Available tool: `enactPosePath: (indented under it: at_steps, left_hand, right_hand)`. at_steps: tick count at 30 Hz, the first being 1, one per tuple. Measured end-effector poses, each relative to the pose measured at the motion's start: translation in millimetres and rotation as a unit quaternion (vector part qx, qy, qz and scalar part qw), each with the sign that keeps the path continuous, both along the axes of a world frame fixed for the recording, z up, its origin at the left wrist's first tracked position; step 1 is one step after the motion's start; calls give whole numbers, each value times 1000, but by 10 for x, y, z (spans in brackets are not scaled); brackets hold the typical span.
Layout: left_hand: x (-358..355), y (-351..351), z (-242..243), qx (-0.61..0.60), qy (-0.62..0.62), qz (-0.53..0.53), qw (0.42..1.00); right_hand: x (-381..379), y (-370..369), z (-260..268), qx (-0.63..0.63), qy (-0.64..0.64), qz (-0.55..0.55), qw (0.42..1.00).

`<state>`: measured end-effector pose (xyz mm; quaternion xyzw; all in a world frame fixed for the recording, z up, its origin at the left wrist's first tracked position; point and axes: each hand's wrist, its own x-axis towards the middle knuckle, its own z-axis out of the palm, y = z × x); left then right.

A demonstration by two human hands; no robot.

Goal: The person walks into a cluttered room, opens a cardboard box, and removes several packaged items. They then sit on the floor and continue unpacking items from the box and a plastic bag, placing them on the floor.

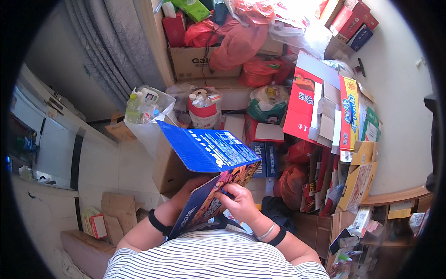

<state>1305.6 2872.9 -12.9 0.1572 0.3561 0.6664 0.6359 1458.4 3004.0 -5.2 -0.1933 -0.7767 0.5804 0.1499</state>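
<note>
A printed cardboard box, blue on its upper panel and purple and orange on the lower ones, is held upright against my striped shirt. My left hand reaches behind the lower panel, its fingers mostly hidden by the cardboard. In front, my right hand pinches the box near its middle edge with thumb and forefinger. Beyond the box stands a plain brown carton.
A clear bag of plastic bottles stands ahead on the left. Flattened cartons are stacked along the right wall. Red plastic bags lie on cartons at the back. A wooden shelf is at right, torn cardboard at left.
</note>
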Motion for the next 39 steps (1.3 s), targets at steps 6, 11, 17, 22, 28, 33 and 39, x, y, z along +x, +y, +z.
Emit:
enactPosePath:
  at_steps: [6, 11, 17, 22, 28, 33, 39]
  left_hand:
    - [-45, -205, 132, -94, -142, -17, 985]
    - [-92, -242, 272, -52, -244, -24, 968]
    - [-172, -295, 370, 43, -196, -46, 979]
    - [-168, -323, 498, -48, -77, -56, 994]
    - [-196, -417, 396, -127, -98, -49, 986]
    - [-231, -500, 348, -114, -102, -51, 987]
    - [-151, -518, 587, -125, -63, -43, 989]
  right_hand:
    - [-46, -53, 35, -7, -4, 10, 1000]
    - [-97, -89, 60, -12, 7, 25, 1000]
    - [-115, -101, 45, -3, 18, 32, 999]
    - [-99, -95, 49, 1, 9, 29, 1000]
    - [-112, -143, 26, 33, 55, 45, 997]
    - [-110, -147, 21, 70, 40, 55, 995]
    - [-109, -212, 57, 135, 3, 31, 990]
